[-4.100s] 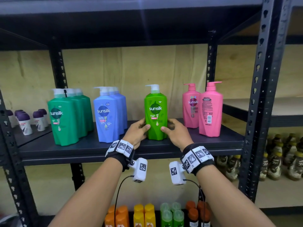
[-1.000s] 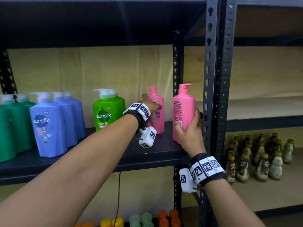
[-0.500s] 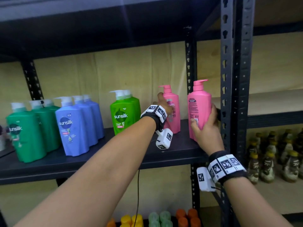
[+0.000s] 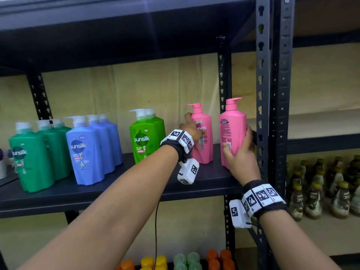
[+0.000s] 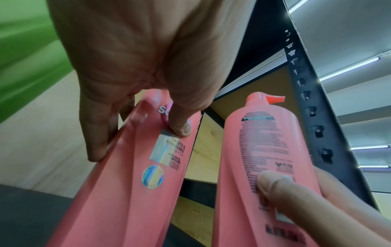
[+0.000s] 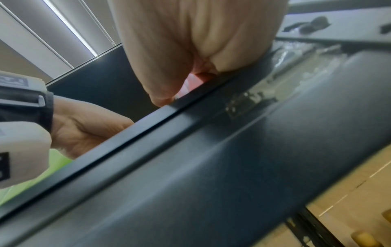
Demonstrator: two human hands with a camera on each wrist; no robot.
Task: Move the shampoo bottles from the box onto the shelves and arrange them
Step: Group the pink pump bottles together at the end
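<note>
Head view shows both hands grasping pink bottles at the right end of the dark shelf (image 4: pixel 81 193): the left hand (image 4: pixel 191 127) curls round the rear pink bottle (image 4: pixel 202 141), thumb on its front label, and the right hand (image 4: pixel 240 156) grips the front pink bottle (image 4: pixel 231 131), back label facing out. That front bottle stands close to the shelf's front edge and just beside the upright post (image 4: pixel 263 98), with a narrow gap between the two; green bottles (image 4: pixel 146 135), blue bottles (image 4: pixel 87 149) and dark-green bottles (image 4: pixel 31 158) fill the shelf leftward with bare strips between groups
</note>
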